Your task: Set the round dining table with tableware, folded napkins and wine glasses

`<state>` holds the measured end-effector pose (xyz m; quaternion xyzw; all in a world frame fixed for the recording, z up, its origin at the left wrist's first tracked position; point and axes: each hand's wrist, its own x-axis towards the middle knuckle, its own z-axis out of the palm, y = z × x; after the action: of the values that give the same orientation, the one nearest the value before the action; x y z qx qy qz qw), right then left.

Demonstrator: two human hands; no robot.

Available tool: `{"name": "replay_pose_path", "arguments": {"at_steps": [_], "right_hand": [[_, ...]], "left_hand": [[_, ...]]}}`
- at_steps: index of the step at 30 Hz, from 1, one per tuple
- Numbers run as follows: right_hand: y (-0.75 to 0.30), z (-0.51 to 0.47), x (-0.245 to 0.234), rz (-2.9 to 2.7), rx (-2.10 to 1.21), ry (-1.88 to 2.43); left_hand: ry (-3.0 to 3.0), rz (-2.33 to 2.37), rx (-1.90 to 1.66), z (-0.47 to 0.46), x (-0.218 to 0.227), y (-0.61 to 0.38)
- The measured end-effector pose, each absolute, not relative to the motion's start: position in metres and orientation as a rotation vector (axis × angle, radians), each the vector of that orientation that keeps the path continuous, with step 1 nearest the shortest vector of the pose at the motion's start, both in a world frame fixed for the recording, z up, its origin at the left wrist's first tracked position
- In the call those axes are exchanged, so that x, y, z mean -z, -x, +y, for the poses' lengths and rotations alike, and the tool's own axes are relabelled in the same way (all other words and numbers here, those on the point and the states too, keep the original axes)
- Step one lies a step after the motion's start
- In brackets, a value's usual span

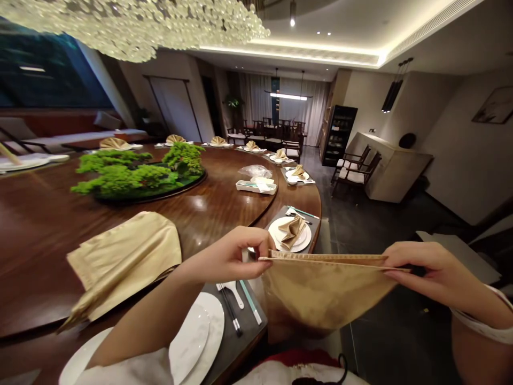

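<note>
I hold a gold cloth napkin (320, 291) stretched out in the air beside the table edge, its folded top edge level and the rest hanging in a triangle. My left hand (228, 254) pinches its left corner. My right hand (428, 267) pinches its right corner. Below my left forearm sit stacked white plates (196, 337) with black chopsticks and a spoon (234, 302) on a grey placemat.
A stack of folded gold napkins (124, 259) lies on the round wooden table (36, 224). A green plant centrepiece (140, 171) fills the middle. A plate with a folded napkin (290, 234) is just beyond my hands; more settings ring the rim. Chairs (355, 171) and a counter stand right.
</note>
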<state>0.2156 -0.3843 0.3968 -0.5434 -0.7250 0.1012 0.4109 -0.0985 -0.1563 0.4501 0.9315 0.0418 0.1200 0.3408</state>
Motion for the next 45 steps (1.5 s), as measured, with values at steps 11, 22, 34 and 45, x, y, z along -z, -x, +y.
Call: {"name": "replay_pose_path", "arguments": {"at_steps": [11,22,34,45], "right_hand": [[-0.2,-0.362,-0.397,-1.912,-0.277,1.258],[-0.185,-0.357,-0.4,-1.919,-0.33,1.226],[-0.18,-0.353,-0.405,-1.941,-0.327,1.222],[-0.184,-0.342,-0.402,-1.848,-0.27,1.318]], "left_hand": [[-2.376,-0.046,-0.306,-0.154,-0.454,0.124],[-2.365,-0.214,-0.308,-0.148,-0.455,0.137],[-2.327,-0.191,-0.328,-0.145,-0.456,0.14],[-2.338,0.145,-0.494,-0.144,-0.454,0.148]]}}
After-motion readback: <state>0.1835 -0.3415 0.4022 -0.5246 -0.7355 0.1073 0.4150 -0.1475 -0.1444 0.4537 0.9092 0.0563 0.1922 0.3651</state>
